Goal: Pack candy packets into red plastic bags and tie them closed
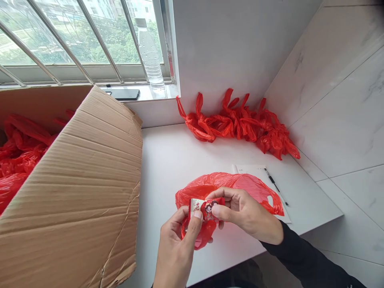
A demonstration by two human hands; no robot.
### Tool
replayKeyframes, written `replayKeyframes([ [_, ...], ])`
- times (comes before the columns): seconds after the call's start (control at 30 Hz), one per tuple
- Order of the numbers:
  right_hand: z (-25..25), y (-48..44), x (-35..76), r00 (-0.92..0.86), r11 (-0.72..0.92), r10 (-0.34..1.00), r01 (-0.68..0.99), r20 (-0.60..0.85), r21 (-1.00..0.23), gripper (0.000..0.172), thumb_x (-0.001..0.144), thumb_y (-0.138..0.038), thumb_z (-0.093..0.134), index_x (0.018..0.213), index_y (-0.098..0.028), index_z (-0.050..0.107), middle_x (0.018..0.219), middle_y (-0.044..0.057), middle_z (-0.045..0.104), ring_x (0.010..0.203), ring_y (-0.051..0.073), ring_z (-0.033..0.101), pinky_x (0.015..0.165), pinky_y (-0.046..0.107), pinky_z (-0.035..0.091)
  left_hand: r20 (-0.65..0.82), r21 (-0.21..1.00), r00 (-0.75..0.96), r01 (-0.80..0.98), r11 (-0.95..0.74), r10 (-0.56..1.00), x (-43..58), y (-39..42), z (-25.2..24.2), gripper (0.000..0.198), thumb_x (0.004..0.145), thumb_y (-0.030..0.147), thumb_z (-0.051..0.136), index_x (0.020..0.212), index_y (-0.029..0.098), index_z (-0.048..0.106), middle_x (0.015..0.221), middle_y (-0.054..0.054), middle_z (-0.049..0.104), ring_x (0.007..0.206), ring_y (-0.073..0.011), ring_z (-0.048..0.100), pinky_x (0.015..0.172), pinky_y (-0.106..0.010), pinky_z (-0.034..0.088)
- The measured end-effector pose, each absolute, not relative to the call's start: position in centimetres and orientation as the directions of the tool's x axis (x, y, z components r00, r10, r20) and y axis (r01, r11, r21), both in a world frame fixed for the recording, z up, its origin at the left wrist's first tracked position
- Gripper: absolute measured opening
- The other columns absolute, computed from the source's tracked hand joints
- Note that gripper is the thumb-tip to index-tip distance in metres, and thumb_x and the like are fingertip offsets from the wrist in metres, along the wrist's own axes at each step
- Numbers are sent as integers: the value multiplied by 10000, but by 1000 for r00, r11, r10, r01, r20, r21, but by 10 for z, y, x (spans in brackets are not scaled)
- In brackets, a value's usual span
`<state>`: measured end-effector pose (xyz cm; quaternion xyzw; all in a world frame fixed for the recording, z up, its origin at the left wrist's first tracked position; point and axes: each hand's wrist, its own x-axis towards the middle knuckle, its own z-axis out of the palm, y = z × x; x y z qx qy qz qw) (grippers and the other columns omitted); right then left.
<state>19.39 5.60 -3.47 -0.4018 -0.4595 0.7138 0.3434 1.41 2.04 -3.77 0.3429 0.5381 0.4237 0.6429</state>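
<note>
A small red and white wrapped candy packet (207, 211), printed with cartoon figures, is pinched between both my hands. My left hand (181, 236) has its thumb on the packet's left part, with red plastic bunched beneath. My right hand (244, 212) grips the right end between thumb and fingers. Below and behind the hands, an opened red plastic bag (207, 182) lies spread on the white table (168, 160). Its handle part stretches right, over a sheet of paper (252, 169). What lies inside the bag is hidden.
Several knotted red bags (237, 124) line the wall at the back. A black pen (275, 182) rests on the paper. At left stands a cardboard box (99, 180) holding red bags (24, 156). A water bottle (151, 60) and a phone (124, 94) are on the windowsill.
</note>
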Motion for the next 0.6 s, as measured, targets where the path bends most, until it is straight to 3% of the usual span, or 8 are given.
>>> replayKeyframes([
  [0.17, -33, 53, 195, -387, -280, 894, -92, -224, -956, 170, 909, -318, 689, 975, -162, 679, 834, 10, 684, 734, 116, 617, 652, 242, 539, -377, 918, 120, -82, 387, 919, 15, 20, -32, 363, 869, 500, 667, 993, 169, 748, 890, -58, 702, 660, -145, 587, 602, -262, 525],
  [0.37, -34, 53, 193, -428, -267, 877, -55, -219, -962, 223, 905, -372, 691, 1027, -186, 686, 864, 11, 658, 762, 136, 621, 695, 280, 546, -394, 916, 68, -54, 398, 917, 17, 20, -31, 389, 850, 517, 678, 986, 158, 744, 867, -61, 715, 681, -176, 628, 615, -281, 535],
  [0.47, -34, 54, 203, -384, -197, 901, 52, -202, -979, 225, 934, -402, 641, 1058, -218, 679, 915, 20, 673, 836, 166, 638, 757, 308, 545, -361, 931, 66, -35, 364, 930, 11, 21, -29, 424, 847, 520, 677, 1079, 169, 729, 944, -74, 729, 725, -188, 639, 623, -283, 551],
  [0.6, -35, 56, 221, -218, -60, 967, 309, -132, -949, 162, 961, -368, 583, 1050, -253, 654, 1034, 20, 690, 977, 197, 646, 895, 352, 518, -279, 959, -134, 6, 282, 951, -2, 15, -20, 393, 816, 473, 717, 1098, 199, 728, 930, -68, 737, 796, -208, 685, 686, -264, 569],
])
